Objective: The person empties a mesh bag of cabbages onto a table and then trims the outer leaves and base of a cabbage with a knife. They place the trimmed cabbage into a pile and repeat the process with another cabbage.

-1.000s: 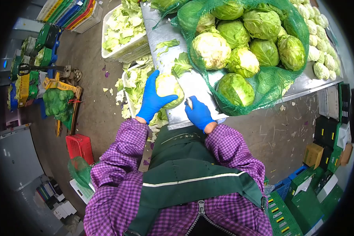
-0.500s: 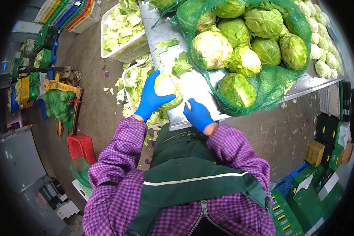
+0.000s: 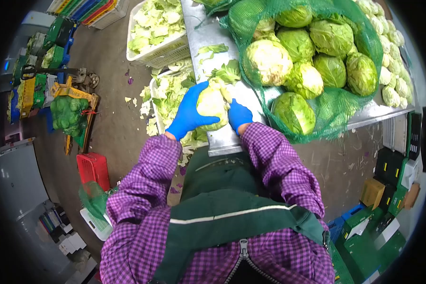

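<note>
A pale green cabbage (image 3: 210,105) rests at the near end of the metal table (image 3: 196,47). My left hand (image 3: 189,113), in a blue glove, grips its left side with the thumb across the front. At the cabbage's right side is my right hand (image 3: 240,114), also gloved in blue and closed; a pale handle-like piece shows at its fingertips, too small to identify. Loose green leaves (image 3: 227,72) lie just beyond the cabbage. To the right, a green mesh bag (image 3: 326,111) lies open around several whole cabbages (image 3: 331,37).
White crates (image 3: 161,57) of cut leaves stand left of the table. Trimmed cabbages (image 3: 390,71) are piled at the far right. A red crate (image 3: 93,170) and a pallet jack with a filled net bag (image 3: 69,116) are on the left floor.
My right hand has moved up and in against the cabbage's right side, and its wrist has turned. My left hand still grips the cabbage. The whole view has shifted slightly.
</note>
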A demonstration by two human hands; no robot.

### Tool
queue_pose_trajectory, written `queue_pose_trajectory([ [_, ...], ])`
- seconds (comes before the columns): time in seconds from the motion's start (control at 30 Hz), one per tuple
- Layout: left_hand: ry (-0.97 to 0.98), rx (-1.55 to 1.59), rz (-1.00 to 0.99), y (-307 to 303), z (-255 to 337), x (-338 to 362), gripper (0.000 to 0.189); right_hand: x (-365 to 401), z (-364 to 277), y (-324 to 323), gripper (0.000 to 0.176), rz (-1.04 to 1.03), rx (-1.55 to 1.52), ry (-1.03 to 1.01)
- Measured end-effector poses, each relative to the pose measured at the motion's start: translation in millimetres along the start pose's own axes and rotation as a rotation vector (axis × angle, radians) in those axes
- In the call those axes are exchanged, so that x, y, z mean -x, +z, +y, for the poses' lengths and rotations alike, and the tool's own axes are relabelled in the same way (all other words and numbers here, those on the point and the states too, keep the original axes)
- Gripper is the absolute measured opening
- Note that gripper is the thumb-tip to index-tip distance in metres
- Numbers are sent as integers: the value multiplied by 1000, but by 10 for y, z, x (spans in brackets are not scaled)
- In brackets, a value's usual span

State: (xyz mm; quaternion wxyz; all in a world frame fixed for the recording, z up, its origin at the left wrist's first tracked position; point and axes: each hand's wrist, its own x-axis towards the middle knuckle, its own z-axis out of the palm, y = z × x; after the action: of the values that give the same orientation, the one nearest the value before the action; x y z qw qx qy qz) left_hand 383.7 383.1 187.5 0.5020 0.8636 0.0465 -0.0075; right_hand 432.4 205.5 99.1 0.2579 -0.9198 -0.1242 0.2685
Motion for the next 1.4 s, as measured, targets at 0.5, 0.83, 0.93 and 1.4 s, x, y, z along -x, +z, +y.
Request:
queue_pose_trajectory([
  [0.5,-277,578,423,87,-346,711,73,48,-387,-62,46,-468,-853,43],
  [0.83,-429,975,308,241,-443,453,57,449,-242,-512,56,129,-200,-582],
  [0.93,-411,896,306,248,-351,371,60,401,-209,-459,52,-26,-122,-264],
  [1.4,-375,667,1,-53,-58,193,81,366,-282,-564,50,149,-64,-366],
])
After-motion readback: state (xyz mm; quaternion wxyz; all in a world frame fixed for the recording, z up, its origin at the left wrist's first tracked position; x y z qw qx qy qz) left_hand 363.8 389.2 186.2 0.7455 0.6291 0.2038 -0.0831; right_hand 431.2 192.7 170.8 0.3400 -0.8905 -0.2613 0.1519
